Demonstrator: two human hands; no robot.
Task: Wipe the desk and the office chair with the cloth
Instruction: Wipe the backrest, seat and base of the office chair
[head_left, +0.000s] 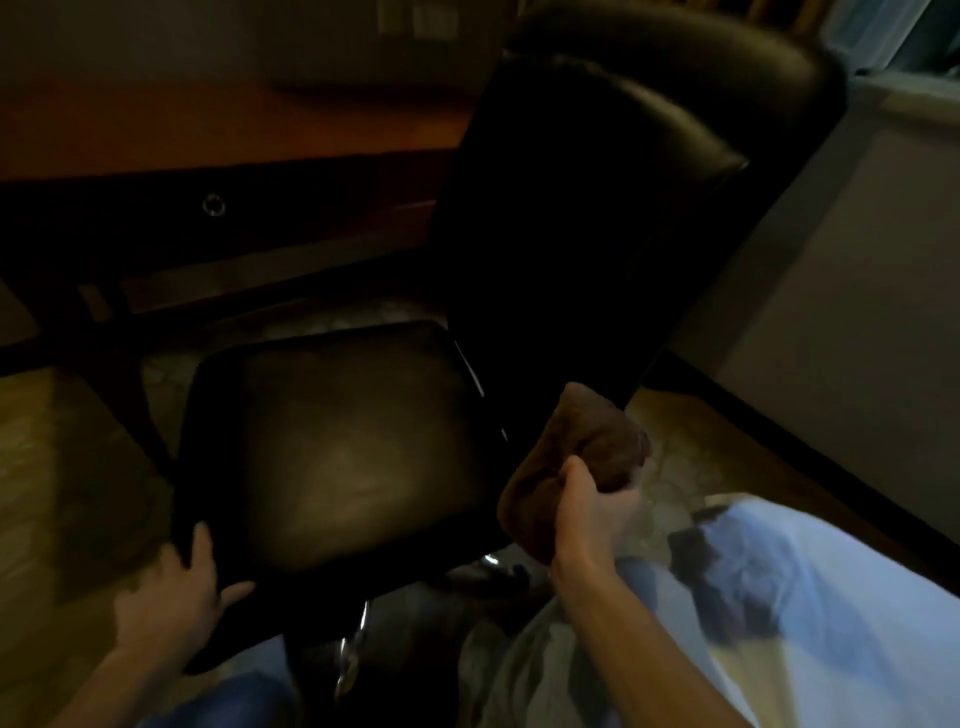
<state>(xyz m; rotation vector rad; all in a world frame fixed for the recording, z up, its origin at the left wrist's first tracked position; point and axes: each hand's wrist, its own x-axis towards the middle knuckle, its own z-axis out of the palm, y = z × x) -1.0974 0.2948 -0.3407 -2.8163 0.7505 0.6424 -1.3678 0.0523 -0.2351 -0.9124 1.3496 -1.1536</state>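
R hand (592, 512) grips cloth (597, 441); L hand (171, 597) holds left-facing chair (337, 441)

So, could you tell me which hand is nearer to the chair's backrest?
Right. The right hand, gripping the cloth, is by the lower edge of the backrest; the left hand grips the near corner of the seat, farther off.

The office chair (332, 447) is black leather, its seat sheen-worn and its tall backrest upright at the seat's right. The desk (234, 130) is reddish-brown wood and stands behind the chair. The cloth (597, 441) is brown and bunched, gripped in the right hand (592, 504) at the backrest's lower edge; contact unclear.
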